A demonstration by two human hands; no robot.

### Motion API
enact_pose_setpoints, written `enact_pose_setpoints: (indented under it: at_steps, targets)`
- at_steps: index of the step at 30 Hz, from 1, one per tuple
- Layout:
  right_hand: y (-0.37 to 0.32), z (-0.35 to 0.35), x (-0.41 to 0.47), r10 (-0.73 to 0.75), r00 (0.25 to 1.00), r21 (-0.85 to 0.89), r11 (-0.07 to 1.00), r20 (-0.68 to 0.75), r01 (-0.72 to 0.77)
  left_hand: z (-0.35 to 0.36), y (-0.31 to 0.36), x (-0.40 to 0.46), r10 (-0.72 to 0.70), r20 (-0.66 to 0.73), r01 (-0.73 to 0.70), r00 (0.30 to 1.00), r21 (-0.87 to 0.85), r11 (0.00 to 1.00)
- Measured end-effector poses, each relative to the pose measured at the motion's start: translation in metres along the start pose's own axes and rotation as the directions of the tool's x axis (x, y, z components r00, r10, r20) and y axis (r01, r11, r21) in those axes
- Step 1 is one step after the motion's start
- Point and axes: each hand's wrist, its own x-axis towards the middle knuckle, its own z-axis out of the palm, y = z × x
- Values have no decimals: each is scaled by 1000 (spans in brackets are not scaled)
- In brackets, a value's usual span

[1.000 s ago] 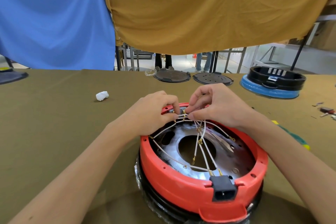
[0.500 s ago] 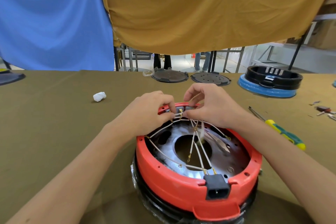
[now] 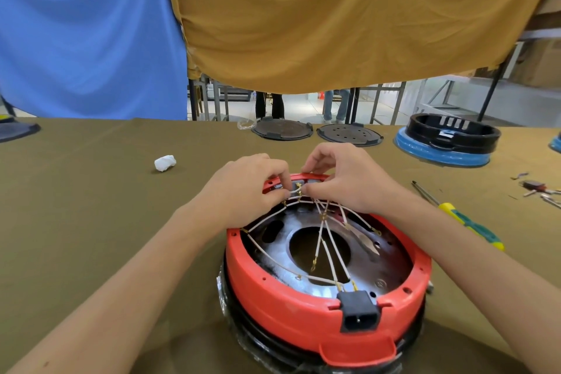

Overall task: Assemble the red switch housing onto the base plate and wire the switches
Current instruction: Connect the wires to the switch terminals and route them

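A red ring-shaped switch housing (image 3: 291, 307) sits on a black round base wrapped in plastic film (image 3: 261, 343). A metal plate (image 3: 373, 264) with a central hole lies inside it. Several white wires (image 3: 326, 240) with brass terminals cross the opening, running from a black power socket (image 3: 359, 314) at the near rim to the far rim. My left hand (image 3: 246, 188) and my right hand (image 3: 346, 176) meet at the far rim, both pinching a white wire end at the grey switches (image 3: 299, 184) there.
On the olive table cloth lie a yellow-green screwdriver (image 3: 461, 217) to the right, small metal parts (image 3: 537, 188) at far right, and a white crumpled scrap (image 3: 164, 162) to the left. Two black discs (image 3: 282, 129) and a black-and-blue housing (image 3: 446, 141) stand at the back.
The view has shifted slightly, so the housing sits a little lower and leftward in frame. Both hands stay at the far rim, fingers working the wire end closer to the switches.
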Motion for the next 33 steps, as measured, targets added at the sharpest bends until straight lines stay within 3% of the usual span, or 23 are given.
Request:
enact_pose_setpoints:
  at_steps: [5,12,19,21,25,33]
  targets:
    - [3,-6,-3,-6,1000,62,998,-8,7,-2,1,-2,-7,20,8,1000,-27,1000]
    - [1,-18,-9,14,987,85,996,-159,-1,-7,0,-5,-18,73,16,997,23,1000]
    - [3,-26,-16,11,996,13,1000,84,-13,-9,1,-8,40,77,-37,996,-41,998]
    - [3,-24,-17,9,997,-45,999,82,-5,-8,6,-7,93,92,-81,991,-130,988]
    - [0,-17,-18,-14,998,-152,988,69,25,-4,8,-3,106,147,-90,983,-111,990]
    - [-2,-15,-19,0,999,-137,991,42,6,0,7,-3,94,134,-76,987,-137,988]
